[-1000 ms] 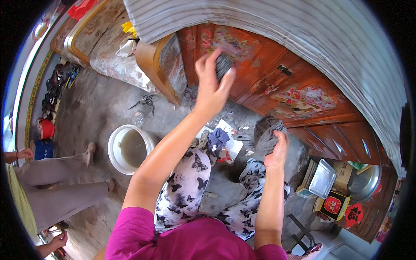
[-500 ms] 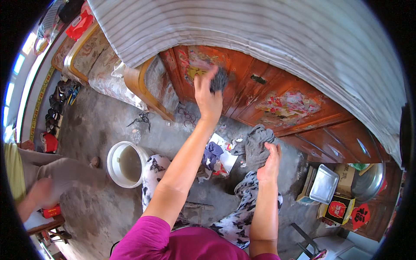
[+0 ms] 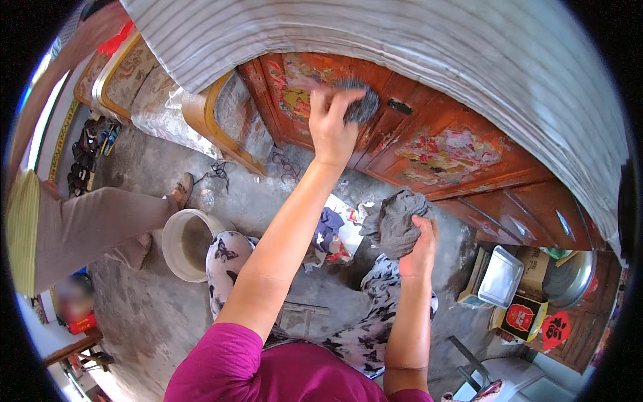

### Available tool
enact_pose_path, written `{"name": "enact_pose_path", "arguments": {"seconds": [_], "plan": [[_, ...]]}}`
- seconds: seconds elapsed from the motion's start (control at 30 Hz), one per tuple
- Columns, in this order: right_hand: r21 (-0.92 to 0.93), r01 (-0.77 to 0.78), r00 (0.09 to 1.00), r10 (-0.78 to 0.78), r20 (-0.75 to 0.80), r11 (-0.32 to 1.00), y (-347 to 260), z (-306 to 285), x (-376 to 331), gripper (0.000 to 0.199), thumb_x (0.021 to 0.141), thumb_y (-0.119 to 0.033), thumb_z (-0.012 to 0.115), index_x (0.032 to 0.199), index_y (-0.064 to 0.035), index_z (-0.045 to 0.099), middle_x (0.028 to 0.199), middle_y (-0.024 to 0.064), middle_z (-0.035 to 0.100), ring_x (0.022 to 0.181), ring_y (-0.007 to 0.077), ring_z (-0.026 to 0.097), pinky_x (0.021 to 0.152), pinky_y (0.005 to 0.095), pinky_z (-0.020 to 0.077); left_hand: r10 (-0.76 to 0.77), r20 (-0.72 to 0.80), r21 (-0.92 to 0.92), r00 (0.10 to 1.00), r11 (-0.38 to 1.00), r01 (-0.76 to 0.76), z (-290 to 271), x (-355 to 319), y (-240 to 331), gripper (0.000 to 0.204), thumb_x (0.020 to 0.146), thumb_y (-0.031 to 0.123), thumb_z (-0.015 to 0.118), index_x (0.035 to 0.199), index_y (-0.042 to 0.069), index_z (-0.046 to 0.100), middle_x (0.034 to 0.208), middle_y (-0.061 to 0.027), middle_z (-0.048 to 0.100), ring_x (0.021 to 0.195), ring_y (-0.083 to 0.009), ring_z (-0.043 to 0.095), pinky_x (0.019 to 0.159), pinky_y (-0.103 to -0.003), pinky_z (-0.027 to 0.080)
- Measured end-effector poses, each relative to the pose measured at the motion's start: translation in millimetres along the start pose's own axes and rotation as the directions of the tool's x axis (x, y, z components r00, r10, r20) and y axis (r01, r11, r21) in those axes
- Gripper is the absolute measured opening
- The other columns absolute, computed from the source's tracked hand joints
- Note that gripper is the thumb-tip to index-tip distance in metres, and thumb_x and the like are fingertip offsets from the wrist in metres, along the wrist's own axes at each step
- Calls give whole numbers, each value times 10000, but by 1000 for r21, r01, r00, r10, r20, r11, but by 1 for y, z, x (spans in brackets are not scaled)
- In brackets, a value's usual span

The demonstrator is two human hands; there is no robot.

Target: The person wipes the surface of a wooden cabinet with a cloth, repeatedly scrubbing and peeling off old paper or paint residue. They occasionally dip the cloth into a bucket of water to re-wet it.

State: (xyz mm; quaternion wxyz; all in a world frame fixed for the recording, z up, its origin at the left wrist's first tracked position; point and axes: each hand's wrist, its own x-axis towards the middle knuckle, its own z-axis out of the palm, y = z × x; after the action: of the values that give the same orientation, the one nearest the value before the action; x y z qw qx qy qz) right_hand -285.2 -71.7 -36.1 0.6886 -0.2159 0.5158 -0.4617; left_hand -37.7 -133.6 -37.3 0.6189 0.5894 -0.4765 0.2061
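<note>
My left hand (image 3: 331,130) reaches up to the reddish-brown wooden cabinet (image 3: 429,114), its fingers closed on a dark grey scouring pad (image 3: 362,104). The pad is blurred and lies against the cabinet door, beside a patch of torn, colourful paper (image 3: 293,100). Another ragged patch of coloured paper (image 3: 452,159) sticks to the door on the right. Lower down, my right hand (image 3: 420,249) grips a crumpled grey cloth (image 3: 400,224) in front of the cabinet, thumb over its edge.
A white bucket of murky water (image 3: 194,248) stands left of my knee. Beside it walks another person in grey trousers (image 3: 114,224). Paper scraps and a dark purple cloth (image 3: 328,224) lie ahead. A striped sheet (image 3: 402,40) overhangs the cabinet; a wooden-armed sofa (image 3: 214,114) stands left.
My left hand has moved the scouring pad right across the door. The grey cloth in my right hand has tilted slightly. The other person has stepped forward beside the bucket.
</note>
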Motion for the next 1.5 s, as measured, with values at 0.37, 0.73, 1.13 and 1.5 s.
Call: {"name": "enact_pose_path", "arguments": {"seconds": [0.37,0.73,1.13,1.5], "plan": [[-13,-15,1000,15,-3,1000,1,8,-3,451,847,-84,621,1288,-45,534,1133,65,664,1009,250,666,899,399,546,-171,-57,-92,984,982,166,11,2,11,464,628,-150,614,1034,64,683,972,-129,640,946,-365,589,841,-423,498],[-77,-37,999,35,-26,996,2,10,-3,638,848,-97,640,1444,-28,422,1256,100,623,1124,274,639,962,438,530,-112,-121,-107,986,989,99,6,37,23,421,617,-126,642,985,71,698,961,-123,629,955,-355,589,880,-418,481],[-95,-20,999,15,-50,995,2,10,-4,549,862,-101,611,1388,-36,467,1220,105,635,1081,277,646,941,425,530,-251,-111,-119,962,964,238,7,16,25,444,658,-101,674,1049,111,681,967,-129,587,935,-359,623,801,-424,523],[-71,-20,999,24,45,997,3,2,2,549,858,-77,607,1391,-35,485,1210,100,645,1090,271,652,949,437,533,-209,-113,-94,971,975,199,12,28,30,419,660,-80,681,1039,101,674,985,-146,591,903,-390,616,740,-444,516]]}}
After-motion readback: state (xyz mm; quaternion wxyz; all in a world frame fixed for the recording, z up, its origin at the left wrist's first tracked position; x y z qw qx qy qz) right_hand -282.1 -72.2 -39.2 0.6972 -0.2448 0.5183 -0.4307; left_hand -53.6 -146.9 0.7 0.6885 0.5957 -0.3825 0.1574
